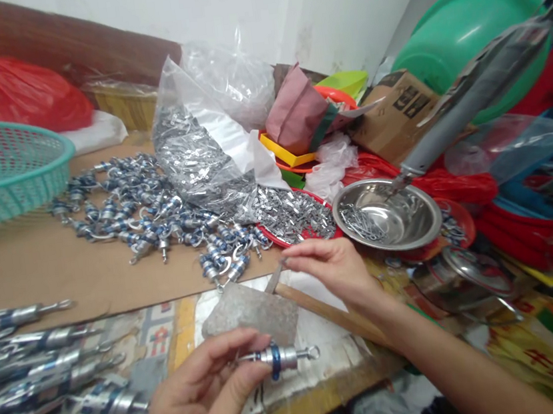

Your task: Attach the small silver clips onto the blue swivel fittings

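My left hand pinches a small silver metal fitting with a blue ring, an eyelet at its right end. It is level, just in front of a grey flat block. My right hand is raised beside the red tray's near edge, thumb and forefinger pressed together at a tiny dark tip too small to name. Below that hand lies a hammer with a wooden handle, its narrow head touching or near the block; the forearm hides the handle's far end. Many similar blue-and-silver fittings are heaped behind.
A red tray of small metal clips adjoins a steel bowl with pins in it. A clear bag of clips leans behind. Long finished-looking fittings lie left, below a turquoise basket. A grey bar slants over the bowl.
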`<move>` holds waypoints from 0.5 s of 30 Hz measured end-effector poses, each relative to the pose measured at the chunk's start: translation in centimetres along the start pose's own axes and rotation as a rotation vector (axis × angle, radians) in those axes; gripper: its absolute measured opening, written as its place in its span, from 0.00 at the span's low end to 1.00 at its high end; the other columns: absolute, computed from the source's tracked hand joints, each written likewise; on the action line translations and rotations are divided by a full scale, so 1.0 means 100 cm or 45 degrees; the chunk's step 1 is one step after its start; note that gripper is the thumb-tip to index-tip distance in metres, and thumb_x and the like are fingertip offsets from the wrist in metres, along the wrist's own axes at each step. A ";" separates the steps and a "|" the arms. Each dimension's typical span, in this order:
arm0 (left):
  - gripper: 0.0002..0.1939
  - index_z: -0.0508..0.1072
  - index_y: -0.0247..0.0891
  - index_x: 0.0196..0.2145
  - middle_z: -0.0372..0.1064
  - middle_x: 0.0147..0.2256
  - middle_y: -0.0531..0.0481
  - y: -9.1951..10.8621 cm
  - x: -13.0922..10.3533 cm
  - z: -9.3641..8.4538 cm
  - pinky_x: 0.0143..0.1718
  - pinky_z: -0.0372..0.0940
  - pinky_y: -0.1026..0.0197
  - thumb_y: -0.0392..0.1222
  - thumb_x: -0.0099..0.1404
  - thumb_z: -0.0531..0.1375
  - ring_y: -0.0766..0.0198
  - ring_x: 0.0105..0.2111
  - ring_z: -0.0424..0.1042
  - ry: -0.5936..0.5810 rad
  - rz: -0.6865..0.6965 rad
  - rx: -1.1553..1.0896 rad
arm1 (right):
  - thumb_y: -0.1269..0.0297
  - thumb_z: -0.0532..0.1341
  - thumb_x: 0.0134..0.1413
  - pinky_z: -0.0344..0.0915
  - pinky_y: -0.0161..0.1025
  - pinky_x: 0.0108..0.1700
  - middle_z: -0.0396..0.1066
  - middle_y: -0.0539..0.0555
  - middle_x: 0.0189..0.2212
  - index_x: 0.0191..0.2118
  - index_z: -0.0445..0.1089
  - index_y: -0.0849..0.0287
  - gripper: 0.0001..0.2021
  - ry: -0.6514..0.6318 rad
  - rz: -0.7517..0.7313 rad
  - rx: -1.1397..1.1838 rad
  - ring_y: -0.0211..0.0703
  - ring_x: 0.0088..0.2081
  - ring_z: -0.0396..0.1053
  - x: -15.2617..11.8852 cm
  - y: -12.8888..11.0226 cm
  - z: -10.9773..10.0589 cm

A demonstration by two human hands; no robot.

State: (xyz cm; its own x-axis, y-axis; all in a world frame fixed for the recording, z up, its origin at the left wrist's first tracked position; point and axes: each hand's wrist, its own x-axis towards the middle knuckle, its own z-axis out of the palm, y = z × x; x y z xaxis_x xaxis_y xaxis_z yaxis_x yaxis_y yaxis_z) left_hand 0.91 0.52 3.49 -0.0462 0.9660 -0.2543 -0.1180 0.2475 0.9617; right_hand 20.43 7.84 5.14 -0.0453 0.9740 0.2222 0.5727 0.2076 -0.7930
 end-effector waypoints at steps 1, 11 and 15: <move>0.12 0.78 0.47 0.31 0.81 0.27 0.57 0.000 -0.001 0.002 0.33 0.71 0.71 0.43 0.45 0.67 0.63 0.30 0.78 0.023 -0.009 -0.067 | 0.64 0.65 0.48 0.70 0.36 0.37 0.76 0.52 0.31 0.33 0.77 0.57 0.05 -0.065 -0.045 0.118 0.39 0.33 0.73 -0.012 -0.013 0.006; 0.17 0.80 0.51 0.35 0.81 0.29 0.57 0.002 -0.010 0.004 0.35 0.73 0.62 0.40 0.45 0.67 0.58 0.28 0.78 0.158 0.206 -0.013 | 0.68 0.66 0.47 0.68 0.38 0.37 0.73 0.52 0.27 0.31 0.78 0.55 0.03 -0.263 -0.214 0.647 0.40 0.33 0.70 -0.052 -0.039 0.025; 0.09 0.81 0.53 0.27 0.81 0.29 0.56 0.003 -0.007 -0.002 0.40 0.71 0.61 0.39 0.45 0.66 0.55 0.31 0.78 0.148 0.345 0.203 | 0.68 0.62 0.53 0.70 0.38 0.39 0.74 0.54 0.29 0.35 0.76 0.57 0.05 -0.214 -0.350 0.621 0.40 0.35 0.71 -0.060 -0.042 0.025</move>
State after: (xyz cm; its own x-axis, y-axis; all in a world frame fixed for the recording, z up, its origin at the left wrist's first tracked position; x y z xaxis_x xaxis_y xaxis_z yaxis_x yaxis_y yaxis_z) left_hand 0.73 -0.12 3.95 -0.1684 0.9856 0.0114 0.0702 0.0005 0.9975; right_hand 16.23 1.33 5.66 -0.2911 0.8711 0.3955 0.0801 0.4342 -0.8973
